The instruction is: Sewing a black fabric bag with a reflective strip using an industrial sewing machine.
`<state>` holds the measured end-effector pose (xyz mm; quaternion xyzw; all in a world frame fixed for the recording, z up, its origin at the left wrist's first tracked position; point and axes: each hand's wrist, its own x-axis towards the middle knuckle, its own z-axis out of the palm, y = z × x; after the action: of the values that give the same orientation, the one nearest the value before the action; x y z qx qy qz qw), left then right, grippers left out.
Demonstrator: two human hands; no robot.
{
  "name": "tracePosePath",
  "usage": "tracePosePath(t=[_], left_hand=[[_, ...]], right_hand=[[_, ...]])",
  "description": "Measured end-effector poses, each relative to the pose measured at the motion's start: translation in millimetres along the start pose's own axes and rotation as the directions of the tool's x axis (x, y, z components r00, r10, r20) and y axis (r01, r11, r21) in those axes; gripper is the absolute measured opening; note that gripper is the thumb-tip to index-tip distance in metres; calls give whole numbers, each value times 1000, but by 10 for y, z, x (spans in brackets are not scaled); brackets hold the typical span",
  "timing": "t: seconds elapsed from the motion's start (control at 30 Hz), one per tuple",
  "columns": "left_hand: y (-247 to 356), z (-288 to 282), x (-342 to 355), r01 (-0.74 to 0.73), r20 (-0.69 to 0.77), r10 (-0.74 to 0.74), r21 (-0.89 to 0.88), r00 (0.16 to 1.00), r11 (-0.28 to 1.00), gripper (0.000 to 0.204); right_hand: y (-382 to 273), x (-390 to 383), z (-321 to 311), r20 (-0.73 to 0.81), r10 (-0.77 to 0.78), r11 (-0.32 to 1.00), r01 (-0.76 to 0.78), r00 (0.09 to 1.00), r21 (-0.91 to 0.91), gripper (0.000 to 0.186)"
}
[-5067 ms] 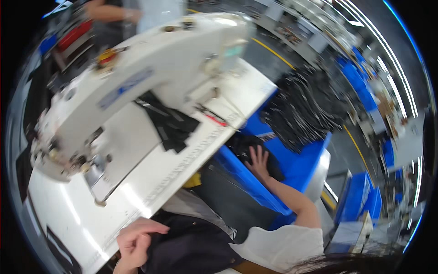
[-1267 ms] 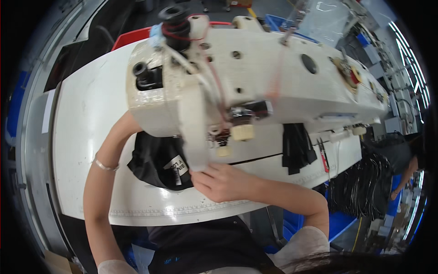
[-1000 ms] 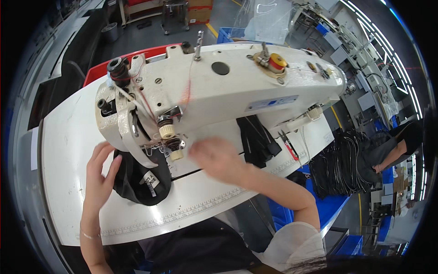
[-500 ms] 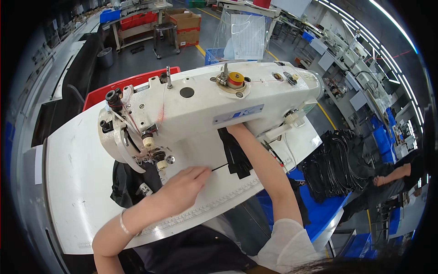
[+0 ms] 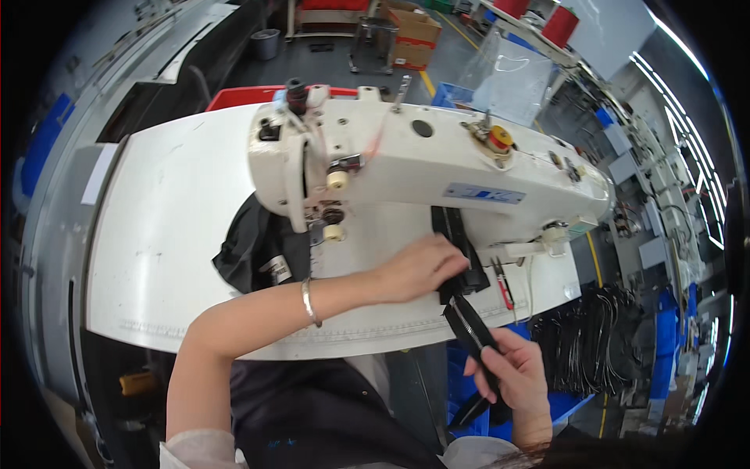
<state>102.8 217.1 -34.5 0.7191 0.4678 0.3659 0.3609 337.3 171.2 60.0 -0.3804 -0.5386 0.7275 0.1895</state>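
A white sewing machine (image 5: 383,176) stands on the white table (image 5: 156,234). Black fabric with a white label (image 5: 242,250) lies beside its needle end, partly hidden by the machine head. Under the arm lies a bunch of black strips (image 5: 447,223). My left hand (image 5: 418,270) is over these strips with curled fingers; what its fingertips hold is hidden. My right hand (image 5: 512,371), lower at the table's front edge, grips a black zipper strip (image 5: 469,324) that stretches up to the bunch and hangs down below the hand. Red-handled snips (image 5: 504,285) lie to the right.
A blue bin (image 5: 461,367) below the table's right edge holds a large heap of black zipper strips (image 5: 586,336). A red tray (image 5: 226,98) sits behind the table. A cardboard box (image 5: 410,39), a stool and other workstations stand further back.
My right hand has come from under the machine's arm down to the front edge, drawing out a zipper strip. My left hand has moved rightward and up to the black strips.
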Motion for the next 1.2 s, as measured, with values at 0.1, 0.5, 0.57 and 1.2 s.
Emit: tracePosePath(t=[0.1, 0.5, 0.57, 1.2], left_hand=[[443, -114, -681, 305, 441, -97, -431, 892, 849, 26], [835, -31, -2148, -29, -519, 100, 144, 849, 989, 29], [804, -35, -2223, -15, -625, 16, 7, 781, 1000, 23], [378, -641, -3591, -463, -855, -507, -496, 111, 734, 10]], right_hand=[[307, 129, 147, 255, 37, 998, -25, 966, -52, 23], [697, 516, 1151, 385, -411, 822, 519, 826, -235, 38], [679, 523, 1271, 340, -516, 762, 602, 786, -238, 26], [668, 172, 527, -633, -472, 361, 790, 614, 496, 18]])
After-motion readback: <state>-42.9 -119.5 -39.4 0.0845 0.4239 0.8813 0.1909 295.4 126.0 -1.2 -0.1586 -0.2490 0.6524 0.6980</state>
